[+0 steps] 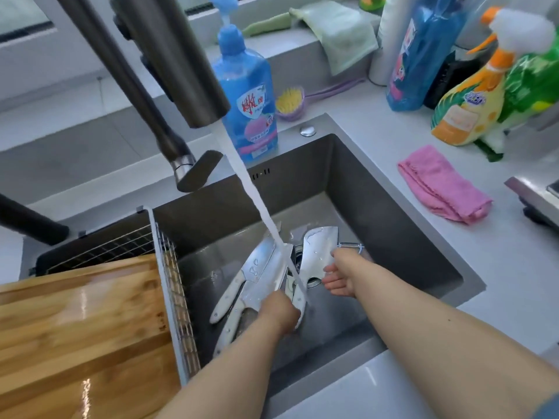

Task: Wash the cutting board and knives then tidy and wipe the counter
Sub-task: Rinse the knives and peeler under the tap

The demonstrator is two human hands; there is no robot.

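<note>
While water runs, left hand [279,313] clenched on knife handle [298,300], right hand [340,281] released, soap bottle [248,95] label unreadable.

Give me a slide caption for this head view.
Left hand grips a knife under the running faucet; right hand open beside it.

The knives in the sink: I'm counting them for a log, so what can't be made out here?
- Head view: knives overlap under the water stream; exact count unclear.
- Left hand covers the handle it grips.
- Right hand hides part of the cleaver.
- Cutting board is cut off by the left edge.
</note>
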